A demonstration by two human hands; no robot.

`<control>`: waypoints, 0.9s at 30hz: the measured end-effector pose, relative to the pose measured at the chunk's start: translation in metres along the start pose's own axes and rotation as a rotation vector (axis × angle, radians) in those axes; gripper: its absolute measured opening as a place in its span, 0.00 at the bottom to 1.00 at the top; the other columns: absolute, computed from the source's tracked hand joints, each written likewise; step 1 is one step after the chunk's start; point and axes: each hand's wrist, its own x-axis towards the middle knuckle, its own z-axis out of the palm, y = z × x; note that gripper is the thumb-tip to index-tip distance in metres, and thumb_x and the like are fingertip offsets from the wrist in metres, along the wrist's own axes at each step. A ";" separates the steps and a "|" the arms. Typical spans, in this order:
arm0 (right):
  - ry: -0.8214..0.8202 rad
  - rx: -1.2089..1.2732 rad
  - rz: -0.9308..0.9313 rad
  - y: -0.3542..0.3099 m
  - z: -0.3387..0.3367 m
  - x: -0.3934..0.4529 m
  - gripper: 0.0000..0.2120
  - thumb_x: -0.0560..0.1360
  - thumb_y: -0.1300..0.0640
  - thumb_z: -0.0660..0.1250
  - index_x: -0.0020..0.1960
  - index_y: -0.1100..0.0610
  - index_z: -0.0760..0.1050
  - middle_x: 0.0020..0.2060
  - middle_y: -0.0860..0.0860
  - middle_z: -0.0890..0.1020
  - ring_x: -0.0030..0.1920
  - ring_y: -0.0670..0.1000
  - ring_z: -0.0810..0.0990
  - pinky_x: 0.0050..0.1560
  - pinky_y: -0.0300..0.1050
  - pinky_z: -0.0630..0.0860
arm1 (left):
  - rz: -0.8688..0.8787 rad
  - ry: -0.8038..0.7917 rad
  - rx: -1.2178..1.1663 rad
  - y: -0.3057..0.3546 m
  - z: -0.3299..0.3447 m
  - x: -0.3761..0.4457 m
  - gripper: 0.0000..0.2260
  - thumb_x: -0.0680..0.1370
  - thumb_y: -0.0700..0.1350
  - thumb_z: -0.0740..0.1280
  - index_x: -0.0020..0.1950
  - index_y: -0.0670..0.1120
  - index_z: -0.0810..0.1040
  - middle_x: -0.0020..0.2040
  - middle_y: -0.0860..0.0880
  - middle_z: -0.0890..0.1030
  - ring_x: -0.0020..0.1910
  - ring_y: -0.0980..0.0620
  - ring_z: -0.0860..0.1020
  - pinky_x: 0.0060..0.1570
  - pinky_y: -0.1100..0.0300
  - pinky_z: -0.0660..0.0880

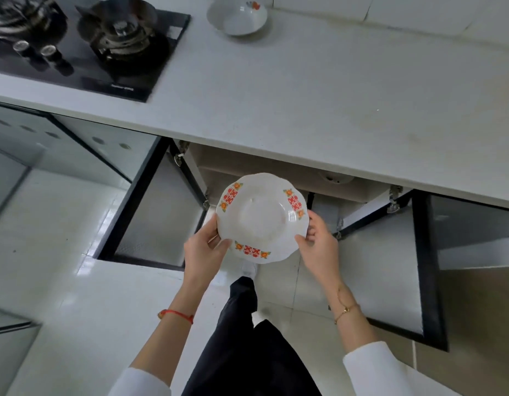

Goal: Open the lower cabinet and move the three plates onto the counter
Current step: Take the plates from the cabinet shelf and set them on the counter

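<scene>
I hold a white plate [262, 217] with red and orange flower marks in front of the open lower cabinet [276, 170], below the counter's edge. My left hand [204, 247] grips its left rim and my right hand [319, 241] grips its right rim. A second white plate of the same pattern [236, 16] rests on the white counter [319, 90] at the back, right of the stove. Both cabinet doors stand wide open: the left door [159, 212] and the right door [390, 267]. The cabinet's inside is mostly hidden under the counter.
A black gas stove [85, 44] with burners and knobs fills the counter's left part. The open doors stick out over the pale tiled floor [62, 281] on both sides of my legs. A glass-fronted cabinet door [76, 144] is at the left.
</scene>
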 end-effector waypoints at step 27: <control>0.220 0.090 -0.152 -0.142 -0.045 0.086 0.26 0.73 0.67 0.67 0.68 0.50 0.70 0.48 0.44 0.81 0.46 0.40 0.81 0.44 0.23 0.73 | 0.246 -0.112 -0.097 0.144 -0.036 0.118 0.28 0.70 0.32 0.72 0.67 0.53 0.75 0.46 0.69 0.82 0.52 0.65 0.81 0.53 0.70 0.76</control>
